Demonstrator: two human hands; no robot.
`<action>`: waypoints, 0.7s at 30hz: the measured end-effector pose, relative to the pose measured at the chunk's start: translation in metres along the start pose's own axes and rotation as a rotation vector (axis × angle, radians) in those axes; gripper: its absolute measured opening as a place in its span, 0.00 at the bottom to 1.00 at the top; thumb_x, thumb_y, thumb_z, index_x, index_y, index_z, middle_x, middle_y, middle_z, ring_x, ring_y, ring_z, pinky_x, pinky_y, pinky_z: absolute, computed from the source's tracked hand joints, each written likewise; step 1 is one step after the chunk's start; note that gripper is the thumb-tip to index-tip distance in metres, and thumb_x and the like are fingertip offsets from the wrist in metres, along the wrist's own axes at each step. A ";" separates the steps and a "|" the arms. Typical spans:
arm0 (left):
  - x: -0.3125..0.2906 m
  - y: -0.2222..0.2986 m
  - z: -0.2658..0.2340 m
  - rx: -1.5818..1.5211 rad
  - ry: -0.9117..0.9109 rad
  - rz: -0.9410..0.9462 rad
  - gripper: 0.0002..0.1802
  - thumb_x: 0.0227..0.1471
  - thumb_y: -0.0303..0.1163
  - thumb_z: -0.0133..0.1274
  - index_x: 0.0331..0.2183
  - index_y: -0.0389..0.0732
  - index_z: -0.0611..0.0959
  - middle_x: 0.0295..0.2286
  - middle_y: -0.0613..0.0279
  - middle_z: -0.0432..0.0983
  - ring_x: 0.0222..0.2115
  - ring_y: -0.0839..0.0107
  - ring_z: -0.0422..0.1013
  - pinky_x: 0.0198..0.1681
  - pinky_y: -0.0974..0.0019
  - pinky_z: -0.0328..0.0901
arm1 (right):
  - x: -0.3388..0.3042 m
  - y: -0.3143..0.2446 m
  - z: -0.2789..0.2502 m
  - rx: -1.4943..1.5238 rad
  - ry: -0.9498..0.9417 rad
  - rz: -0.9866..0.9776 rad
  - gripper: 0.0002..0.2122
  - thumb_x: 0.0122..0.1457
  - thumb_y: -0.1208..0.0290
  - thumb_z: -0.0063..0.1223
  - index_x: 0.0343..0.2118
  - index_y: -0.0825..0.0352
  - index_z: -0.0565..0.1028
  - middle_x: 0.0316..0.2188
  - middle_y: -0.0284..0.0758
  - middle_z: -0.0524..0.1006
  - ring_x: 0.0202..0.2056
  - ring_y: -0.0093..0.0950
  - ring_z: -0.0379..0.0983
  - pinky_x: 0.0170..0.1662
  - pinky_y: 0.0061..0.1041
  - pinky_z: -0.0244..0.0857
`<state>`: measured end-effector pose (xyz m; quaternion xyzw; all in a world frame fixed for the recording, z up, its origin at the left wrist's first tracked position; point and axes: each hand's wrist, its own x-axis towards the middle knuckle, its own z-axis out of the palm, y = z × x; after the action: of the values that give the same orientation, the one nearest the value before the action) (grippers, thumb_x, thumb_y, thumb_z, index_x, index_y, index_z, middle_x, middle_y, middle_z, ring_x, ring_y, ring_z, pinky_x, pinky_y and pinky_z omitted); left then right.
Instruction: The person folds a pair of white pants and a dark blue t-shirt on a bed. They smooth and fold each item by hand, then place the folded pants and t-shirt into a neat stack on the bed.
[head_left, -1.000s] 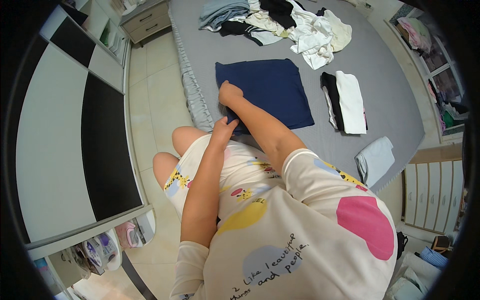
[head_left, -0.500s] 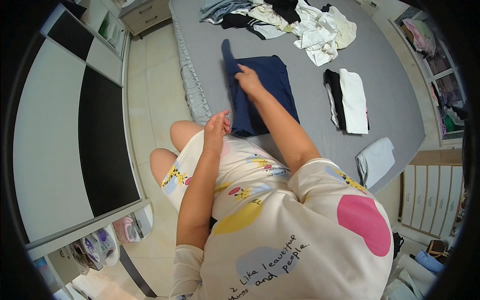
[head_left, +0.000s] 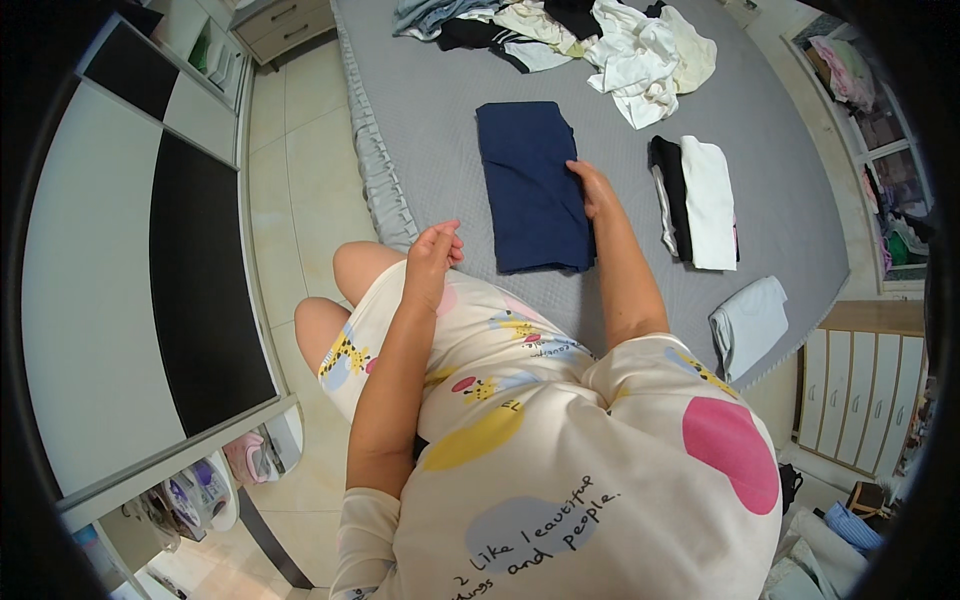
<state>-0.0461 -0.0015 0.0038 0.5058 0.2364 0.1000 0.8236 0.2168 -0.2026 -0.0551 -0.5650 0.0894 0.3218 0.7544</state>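
A folded navy blue garment (head_left: pixel 532 190) lies flat on the grey bed as a neat upright rectangle in front of me. My right hand (head_left: pixel 594 190) is at its right edge, with fingertips over the upper part of that side and the rest of the fingers partly hidden along the edge. Over my lap, left of the garment's near end, hovers my left hand (head_left: pixel 434 258). Its fingers are loosely bent and apart, and it holds nothing.
Loose clothes (head_left: pixel 630 60) are heaped at the far end of the bed (head_left: pixel 430 130). Folded black and white clothes (head_left: pixel 706 200) lie to the right, with a folded pale garment (head_left: pixel 748 325) nearer me. A wardrobe (head_left: pixel 110 260) stands left, beyond the tiled floor.
My right hand has gone from the garment's raised left flap to its right edge. The flap now lies folded over, leaving a narrower rectangle. My left hand has stayed nearly in place.
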 end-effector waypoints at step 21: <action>0.015 -0.011 0.001 0.207 -0.007 -0.090 0.15 0.55 0.31 0.46 0.42 0.33 0.74 0.27 0.66 0.71 0.25 0.80 0.66 0.31 0.77 0.63 | 0.020 0.006 0.000 -0.775 0.465 -0.482 0.16 0.51 0.67 0.58 0.38 0.72 0.73 0.29 0.36 0.76 0.26 0.25 0.71 0.32 0.24 0.65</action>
<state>-0.0332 -0.0007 -0.0099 0.5773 0.2652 0.0362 0.7714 0.2286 -0.1938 -0.0692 -0.8645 -0.0040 0.0140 0.5024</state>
